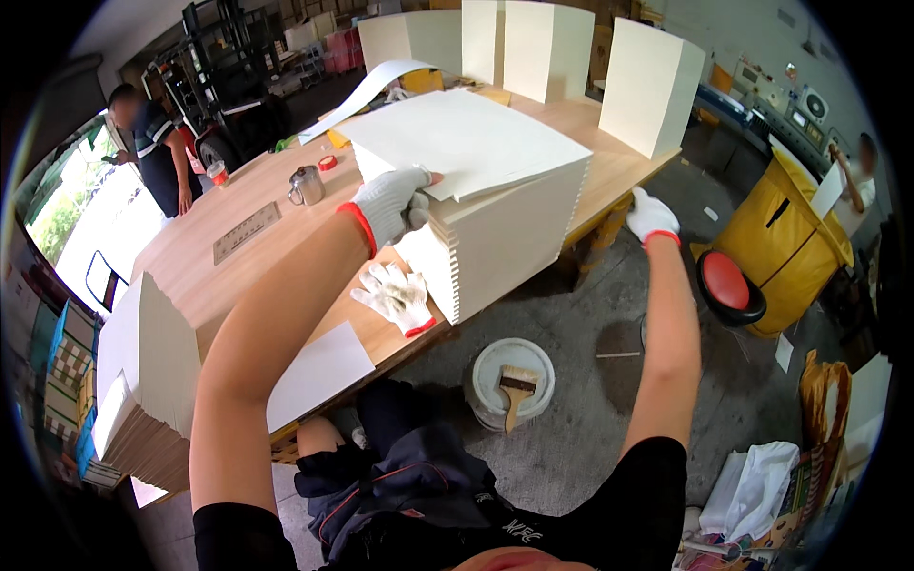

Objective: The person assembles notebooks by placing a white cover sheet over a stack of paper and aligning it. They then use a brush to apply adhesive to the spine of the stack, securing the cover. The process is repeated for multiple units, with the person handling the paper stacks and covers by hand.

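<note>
Gloved L hand [388, 204] on wht paper stack [505, 219]; R hand [654, 217] by counter [181, 252] edge.
L→R: tall paper pile [148, 352] at counter's L end; flat metal plate [247, 232], then metal mug [306, 186], twd far L edge; loose wht sheet [322, 373] on near edge; L hand at stack's L corner, grip bent, can't tell if pinching sheets; spare glove [395, 297] just beside, nr near edge; stack at near edge, R of ctr; bucket w/ brush [517, 388] on floor below; wht block [647, 86] nr far R corner; R hand's grip curled, thumb up, can't tell if holding edge.
</note>
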Action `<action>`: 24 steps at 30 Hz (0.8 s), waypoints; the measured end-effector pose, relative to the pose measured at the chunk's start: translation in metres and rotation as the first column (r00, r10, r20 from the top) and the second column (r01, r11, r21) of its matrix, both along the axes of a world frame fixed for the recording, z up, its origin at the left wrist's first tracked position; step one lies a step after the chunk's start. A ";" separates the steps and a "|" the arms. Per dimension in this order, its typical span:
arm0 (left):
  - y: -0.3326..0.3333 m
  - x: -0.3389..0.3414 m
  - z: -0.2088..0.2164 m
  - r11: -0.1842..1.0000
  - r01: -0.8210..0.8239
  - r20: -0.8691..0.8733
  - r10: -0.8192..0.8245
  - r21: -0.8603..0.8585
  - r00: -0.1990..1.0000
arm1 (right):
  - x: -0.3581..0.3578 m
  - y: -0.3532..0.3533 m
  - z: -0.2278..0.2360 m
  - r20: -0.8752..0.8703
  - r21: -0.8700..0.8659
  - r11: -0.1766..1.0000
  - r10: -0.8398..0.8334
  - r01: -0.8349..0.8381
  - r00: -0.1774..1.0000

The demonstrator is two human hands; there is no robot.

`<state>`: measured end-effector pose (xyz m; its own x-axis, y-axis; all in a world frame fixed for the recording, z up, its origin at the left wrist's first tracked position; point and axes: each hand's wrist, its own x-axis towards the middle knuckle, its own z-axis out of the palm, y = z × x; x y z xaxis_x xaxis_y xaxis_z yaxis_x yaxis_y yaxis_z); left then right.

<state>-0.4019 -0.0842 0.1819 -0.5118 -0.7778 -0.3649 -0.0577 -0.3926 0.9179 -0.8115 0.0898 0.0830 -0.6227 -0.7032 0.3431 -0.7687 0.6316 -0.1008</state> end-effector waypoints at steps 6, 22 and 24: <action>-0.007 0.024 0.014 0.999 -0.030 -0.108 0.032 0.027 0.994 | 0.027 0.005 0.013 0.755 -0.616 0.758 0.492 0.214 0.432; -0.026 0.296 -0.031 0.873 0.023 0.126 0.044 -0.488 0.991 | 0.342 -0.011 0.037 0.687 -0.725 0.672 0.722 -0.150 -0.085; -0.002 0.336 -0.047 0.815 0.006 0.181 0.121 -0.579 0.976 | 0.376 -0.035 0.020 0.614 -0.754 0.572 0.788 -0.324 -0.039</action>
